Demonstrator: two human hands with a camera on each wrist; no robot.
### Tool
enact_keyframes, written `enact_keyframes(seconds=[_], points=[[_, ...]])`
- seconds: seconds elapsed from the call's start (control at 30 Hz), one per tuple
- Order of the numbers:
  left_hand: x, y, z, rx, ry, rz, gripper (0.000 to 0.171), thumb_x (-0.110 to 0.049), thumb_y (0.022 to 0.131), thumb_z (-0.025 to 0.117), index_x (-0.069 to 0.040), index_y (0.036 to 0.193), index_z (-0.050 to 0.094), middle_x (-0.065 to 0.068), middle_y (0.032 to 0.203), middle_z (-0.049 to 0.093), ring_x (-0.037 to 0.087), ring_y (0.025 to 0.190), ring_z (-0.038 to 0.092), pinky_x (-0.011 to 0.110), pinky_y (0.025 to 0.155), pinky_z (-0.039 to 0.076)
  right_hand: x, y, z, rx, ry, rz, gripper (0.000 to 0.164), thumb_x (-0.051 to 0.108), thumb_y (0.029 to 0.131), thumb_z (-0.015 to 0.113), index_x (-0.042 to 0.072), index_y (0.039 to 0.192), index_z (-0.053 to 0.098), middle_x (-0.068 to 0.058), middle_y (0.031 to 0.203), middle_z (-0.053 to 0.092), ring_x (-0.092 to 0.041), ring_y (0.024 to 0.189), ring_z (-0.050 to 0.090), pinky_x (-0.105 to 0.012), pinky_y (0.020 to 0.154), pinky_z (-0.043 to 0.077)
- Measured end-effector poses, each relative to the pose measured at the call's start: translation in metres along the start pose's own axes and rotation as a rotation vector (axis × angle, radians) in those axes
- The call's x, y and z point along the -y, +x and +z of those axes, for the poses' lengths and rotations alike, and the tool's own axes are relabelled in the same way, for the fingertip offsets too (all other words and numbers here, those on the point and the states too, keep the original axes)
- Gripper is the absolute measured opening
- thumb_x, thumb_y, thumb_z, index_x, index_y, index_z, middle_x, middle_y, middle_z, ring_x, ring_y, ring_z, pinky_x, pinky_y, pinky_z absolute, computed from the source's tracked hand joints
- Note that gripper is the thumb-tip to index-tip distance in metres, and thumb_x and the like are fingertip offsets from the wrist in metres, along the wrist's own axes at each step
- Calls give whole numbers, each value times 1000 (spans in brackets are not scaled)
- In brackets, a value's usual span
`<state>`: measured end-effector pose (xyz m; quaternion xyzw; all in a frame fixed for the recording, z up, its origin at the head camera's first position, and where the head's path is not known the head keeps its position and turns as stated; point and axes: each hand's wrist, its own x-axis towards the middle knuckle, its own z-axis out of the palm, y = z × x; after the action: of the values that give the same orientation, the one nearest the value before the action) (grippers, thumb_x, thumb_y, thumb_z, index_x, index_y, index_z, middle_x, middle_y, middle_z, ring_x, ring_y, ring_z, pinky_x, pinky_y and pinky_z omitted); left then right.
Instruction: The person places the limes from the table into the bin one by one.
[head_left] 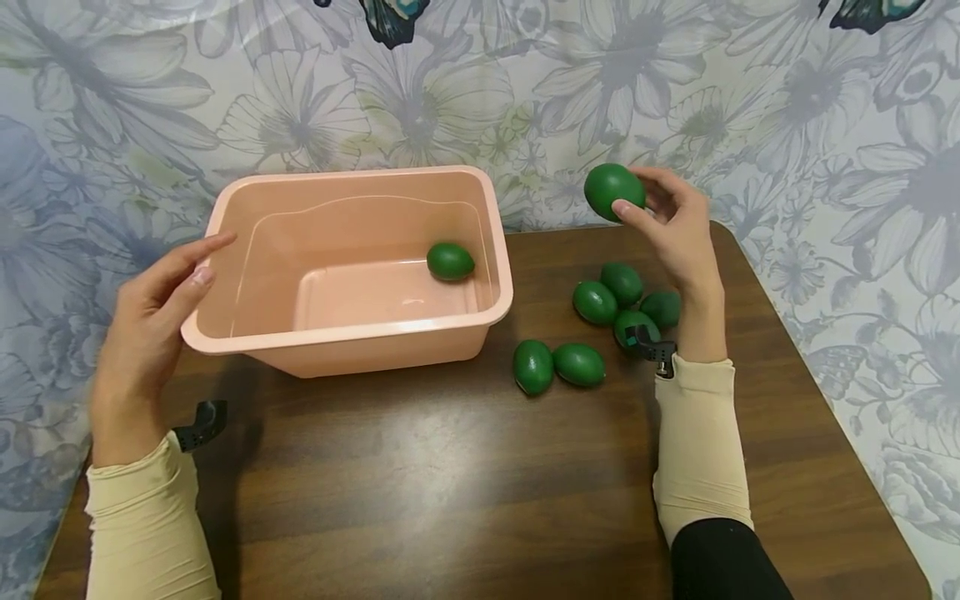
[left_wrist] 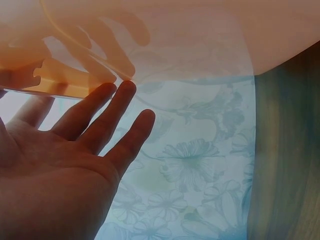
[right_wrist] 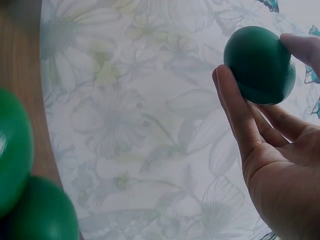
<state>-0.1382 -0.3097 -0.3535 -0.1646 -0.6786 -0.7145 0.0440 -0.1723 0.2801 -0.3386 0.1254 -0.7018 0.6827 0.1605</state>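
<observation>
right hand fingers clamped on glossy green fruit, aloft right of pink plastic basin; smooth skin might slip. left hand, fingers spread, touches basin; overpressing could tip it.

Brown wood-grain table, glare patch near its middle, right edge slanting; behind and beside it, floral backdrop, grey blooms on a pale ground, bluish at left; dark butterfly print and second butterfly print, both cropped by top edge
</observation>
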Motion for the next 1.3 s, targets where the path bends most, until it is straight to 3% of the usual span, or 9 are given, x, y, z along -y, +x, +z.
enact_keyframes(seconds=[0.17, 0.47, 0.7, 1.0, 1.3], points=[[-2, -1, 0, -1, 13, -7, 43, 4, 106, 54, 12, 148, 52, 20, 148, 58, 18, 118, 65, 16, 90, 58, -1, 9, 14, 12, 27, -11, 39, 2, 89, 81, -2, 127, 72, -11, 121, 71, -23, 110, 71, -23, 85, 59], [1, -3, -2, 28, 5, -27, 43, 3, 107, 53, 10, 149, 51, 19, 146, 59, 17, 112, 69, 19, 83, 61, -3, 25, 49, 16, 77, -47, 41, 2, 89, 79, 0, 129, 71, -9, 122, 70, -23, 110, 70, -24, 89, 60], [3, -2, -3, 24, -26, -11, 43, 4, 106, 52, 12, 149, 50, 22, 148, 57, 19, 115, 68, 20, 86, 61, 1, 32, 69, 58, 0, -65, 42, 0, 90, 77, -1, 131, 70, -6, 125, 71, -18, 115, 70, -27, 98, 56], [-1, 1, -5, 33, -31, -11, 43, 4, 106, 52, 12, 149, 50, 22, 148, 56, 19, 113, 70, 22, 82, 62, 29, 25, 92, 48, -49, -55, 39, 3, 90, 78, -2, 129, 71, -6, 123, 71, -16, 111, 70, -30, 103, 54], [1, 0, -6, 36, -19, -17, 43, 4, 107, 52, 11, 149, 51, 22, 145, 58, 19, 106, 73, 24, 76, 63, 29, 32, 128, 72, -30, -27, 41, 6, 90, 80, 1, 130, 71, -9, 121, 70, -22, 108, 68, -27, 89, 59]])
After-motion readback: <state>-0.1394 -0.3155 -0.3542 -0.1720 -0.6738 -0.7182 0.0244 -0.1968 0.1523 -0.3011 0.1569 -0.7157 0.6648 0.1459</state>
